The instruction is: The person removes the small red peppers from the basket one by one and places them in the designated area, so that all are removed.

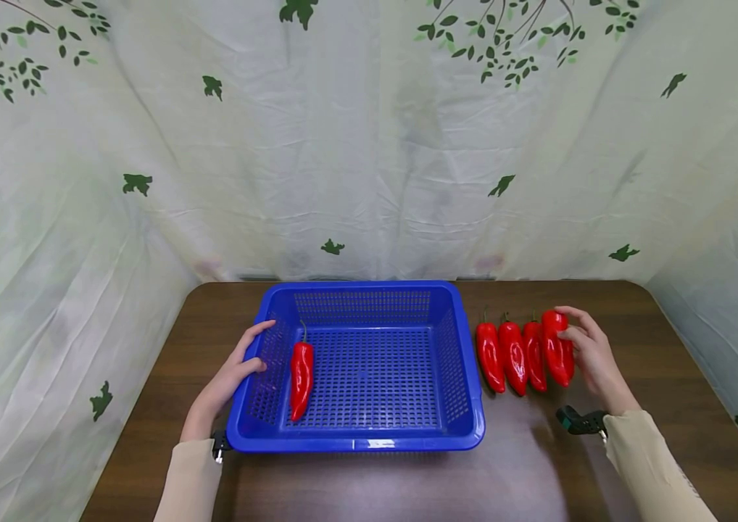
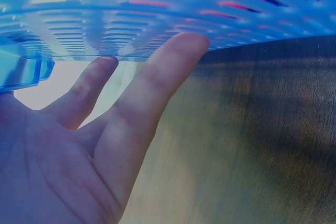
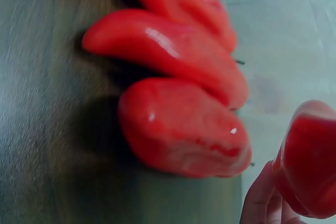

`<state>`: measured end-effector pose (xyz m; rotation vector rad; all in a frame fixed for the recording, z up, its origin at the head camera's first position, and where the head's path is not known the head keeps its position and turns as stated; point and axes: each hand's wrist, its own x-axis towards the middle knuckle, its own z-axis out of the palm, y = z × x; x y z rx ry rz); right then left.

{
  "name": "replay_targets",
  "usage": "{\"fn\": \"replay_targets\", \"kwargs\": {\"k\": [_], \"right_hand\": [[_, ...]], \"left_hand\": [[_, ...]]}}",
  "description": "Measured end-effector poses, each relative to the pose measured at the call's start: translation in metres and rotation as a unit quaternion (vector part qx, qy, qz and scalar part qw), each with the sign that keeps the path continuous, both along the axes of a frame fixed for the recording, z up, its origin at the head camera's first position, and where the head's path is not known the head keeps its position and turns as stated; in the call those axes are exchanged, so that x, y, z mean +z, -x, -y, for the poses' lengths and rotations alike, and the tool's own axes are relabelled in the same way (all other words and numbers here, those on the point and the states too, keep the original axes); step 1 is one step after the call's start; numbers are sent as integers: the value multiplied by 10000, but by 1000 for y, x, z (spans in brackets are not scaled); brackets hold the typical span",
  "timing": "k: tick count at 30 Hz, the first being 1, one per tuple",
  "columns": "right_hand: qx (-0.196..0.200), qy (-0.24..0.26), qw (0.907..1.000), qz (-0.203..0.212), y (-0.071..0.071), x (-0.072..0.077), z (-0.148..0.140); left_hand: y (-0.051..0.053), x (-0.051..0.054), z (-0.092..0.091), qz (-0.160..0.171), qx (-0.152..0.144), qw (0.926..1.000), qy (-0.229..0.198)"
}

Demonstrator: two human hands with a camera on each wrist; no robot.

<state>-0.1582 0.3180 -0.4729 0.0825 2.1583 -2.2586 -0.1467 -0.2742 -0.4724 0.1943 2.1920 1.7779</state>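
Note:
My left hand (image 1: pixel 233 375) holds the left rim of a blue plastic basket (image 1: pixel 369 444), thumb and a finger over the edge. In the left wrist view, other fingers (image 2: pixel 142 93) stretch beneath, along the perforated outer wall. Inside the basket, at its left, lies one red pepper (image 1: pixel 301 380), stem pointing away. My right hand (image 1: pixel 594 355) pinches another red pepper (image 1: pixel 557 348), raised off the table in the right wrist view. Beside it, 3 red peppers lie in a row: one near the basket (image 1: pixel 489 357), a middle one (image 1: pixel 513 357) and one nearest the hand (image 1: pixel 534 355).
Basket and peppers stand on a brown wooden table (image 1: pixel 395 489). A pale curtain with green leaf prints (image 1: pixel 369 145) hangs behind the table and along both sides. A black strap device (image 1: pixel 581 420) is on the right wrist.

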Motion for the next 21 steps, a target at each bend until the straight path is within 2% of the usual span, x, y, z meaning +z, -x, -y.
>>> {"fn": "replay_targets", "kwargs": {"k": [15,21], "right_hand": [[-150,-108,9997,149,0,-15,-14],[-195,-500,9983,224,-1,-18,-16]], "left_hand": [[-1,1,0,-32,-22,10000,9],[0,1,0,-28,-27,10000,-30]]}}
